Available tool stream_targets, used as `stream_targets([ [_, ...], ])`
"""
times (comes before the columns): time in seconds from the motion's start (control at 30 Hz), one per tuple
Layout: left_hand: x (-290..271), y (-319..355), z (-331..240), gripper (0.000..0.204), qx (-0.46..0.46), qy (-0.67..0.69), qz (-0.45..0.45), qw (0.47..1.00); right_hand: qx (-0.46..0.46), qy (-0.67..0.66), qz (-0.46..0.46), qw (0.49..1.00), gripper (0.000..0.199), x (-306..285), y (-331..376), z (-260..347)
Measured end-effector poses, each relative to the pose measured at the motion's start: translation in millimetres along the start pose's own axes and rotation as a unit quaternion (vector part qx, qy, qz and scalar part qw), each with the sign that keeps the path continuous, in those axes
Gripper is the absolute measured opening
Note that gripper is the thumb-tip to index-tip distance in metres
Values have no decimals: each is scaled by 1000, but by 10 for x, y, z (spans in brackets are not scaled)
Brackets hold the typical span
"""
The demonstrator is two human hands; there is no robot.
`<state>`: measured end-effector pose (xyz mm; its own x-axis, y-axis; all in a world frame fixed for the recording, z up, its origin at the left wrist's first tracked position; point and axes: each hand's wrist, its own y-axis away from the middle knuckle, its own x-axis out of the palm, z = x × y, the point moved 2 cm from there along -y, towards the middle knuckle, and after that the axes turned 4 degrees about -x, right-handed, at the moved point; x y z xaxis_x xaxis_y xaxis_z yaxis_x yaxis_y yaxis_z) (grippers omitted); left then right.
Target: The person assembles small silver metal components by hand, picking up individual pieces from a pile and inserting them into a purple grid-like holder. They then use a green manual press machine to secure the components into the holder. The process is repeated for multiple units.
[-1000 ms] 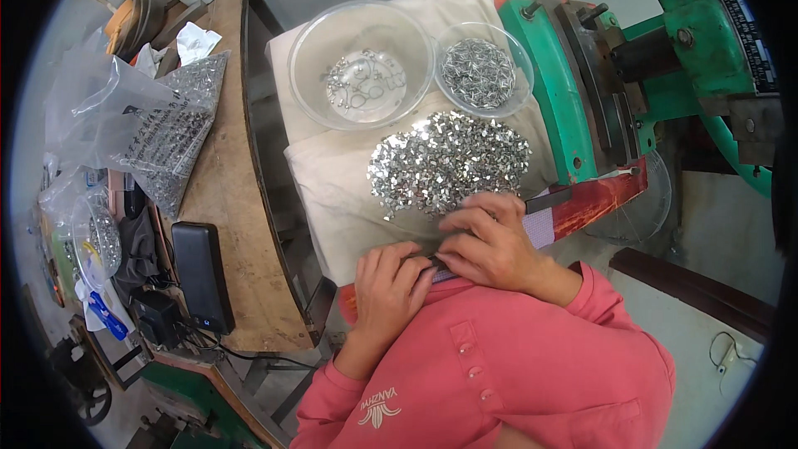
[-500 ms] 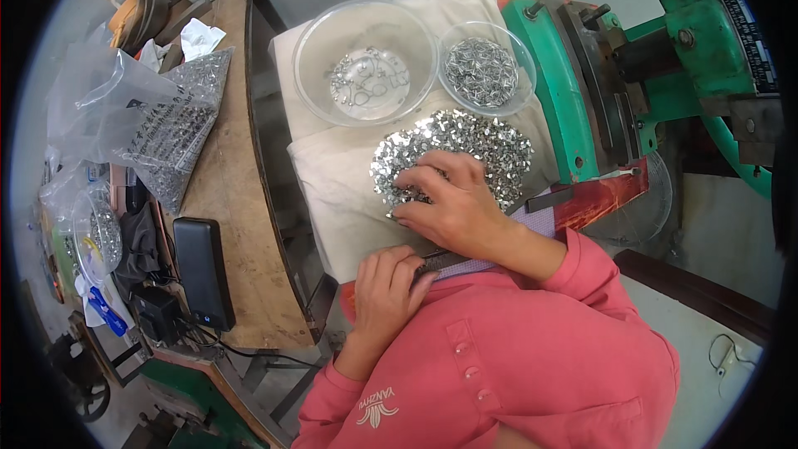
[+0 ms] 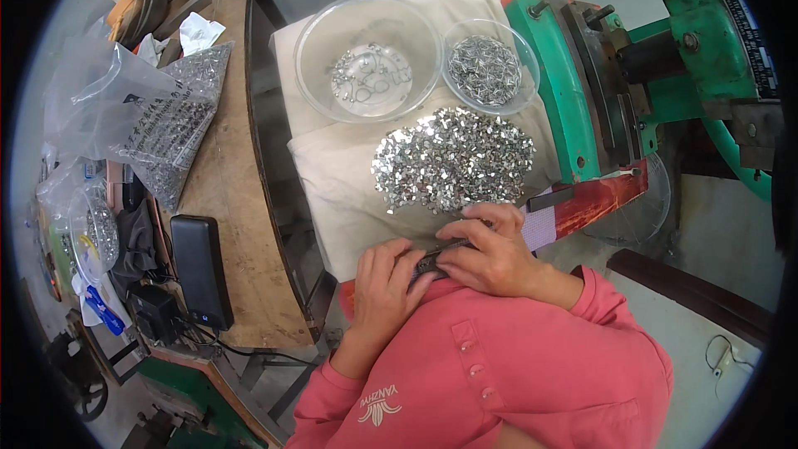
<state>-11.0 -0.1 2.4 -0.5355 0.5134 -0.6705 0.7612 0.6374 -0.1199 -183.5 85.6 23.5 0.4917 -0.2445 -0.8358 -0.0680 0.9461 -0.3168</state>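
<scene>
We've got both hands, left hand (image 3: 384,287) and right hand (image 3: 490,251), pinching a small dark strip (image 3: 434,259) near our chest. Big pile of metal bits (image 3: 453,158) looks mostly untouched; large bowl (image 3: 368,58) holds only a few.

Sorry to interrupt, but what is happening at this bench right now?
A person in a pink top sits at a cloth-covered bench beside a green press. Both hands, the left hand and the right hand, grip a small dark strip at the near edge of the cloth. Just beyond lies a heap of small shiny metal pieces. Behind it stand a large clear bowl with a few pieces and a smaller bowl that is much fuller.
</scene>
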Motion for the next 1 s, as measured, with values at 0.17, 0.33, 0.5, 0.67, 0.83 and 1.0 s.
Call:
stream_targets([
  [0.17,-1,16,-1,31,-1,-10,5,1000,34,-36,14,999,15,-58,-18,-105],
  [0.33,8,48,12,30,-3,0,-3,1000,-11,-64,83,994,12,-46,-199,-205],
  [0.5,-6,40,-35,27,3,12,-7,1000,-39,-43,104,993,11,-7,-296,-192],
  [0.67,68,-11,-68,24,23,-13,-42,999,-4,-9,31,999,10,-1,-347,-149],
  [0.83,77,-7,-45,25,26,-5,-35,999,32,38,10,999,11,62,-375,-145],
  [1.0,-31,-4,-43,21,-51,68,-58,995,15,13,-6,1000,13,-40,-259,-76],
])
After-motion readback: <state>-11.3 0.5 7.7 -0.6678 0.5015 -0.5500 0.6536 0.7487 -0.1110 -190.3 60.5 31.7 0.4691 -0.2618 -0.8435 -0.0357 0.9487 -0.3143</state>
